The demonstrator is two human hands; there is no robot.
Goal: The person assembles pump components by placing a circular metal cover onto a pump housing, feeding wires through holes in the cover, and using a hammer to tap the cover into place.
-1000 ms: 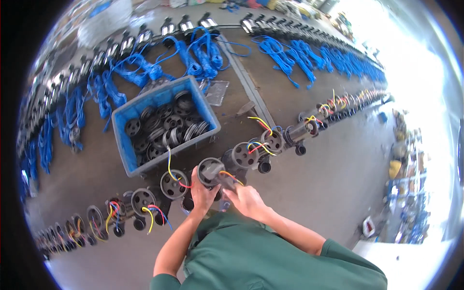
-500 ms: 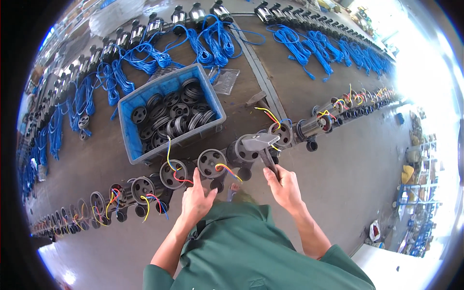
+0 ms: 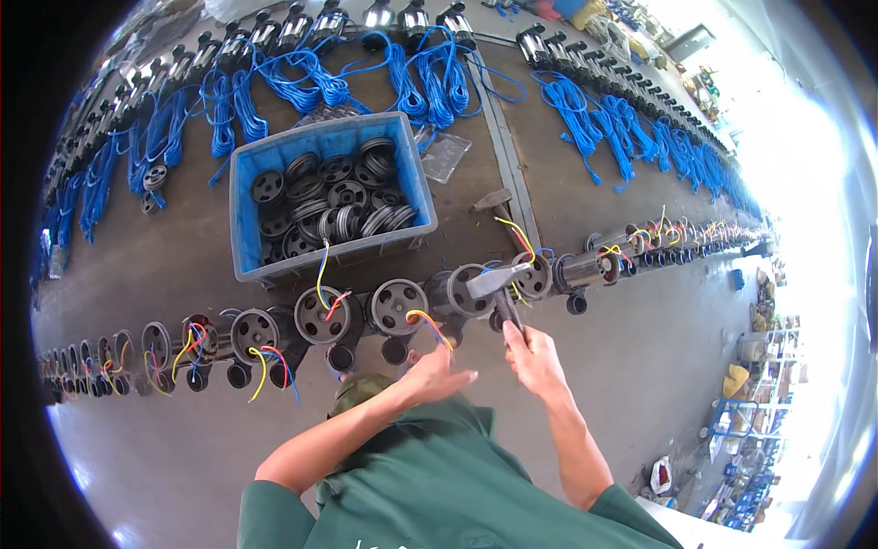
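My right hand grips the handle of a hammer, its metal head raised in front of a dark pulley wheel on a motor. My left hand hovers just below the neighbouring motor's pulley wheel, fingers spread and holding nothing, close to its yellow, red and blue wires. A long row of such motors with coloured wires lies across the floor in front of me.
A blue plastic crate full of dark pulley wheels stands behind the row. A second hammer lies right of the crate. Further back, another row of motors with coiled blue cables runs along. A clear plastic bag lies beside the crate.
My right hand left the motor, took up the hammer and raised it toward the wheel on the right. My left hand let go of the wheel and dropped below it.
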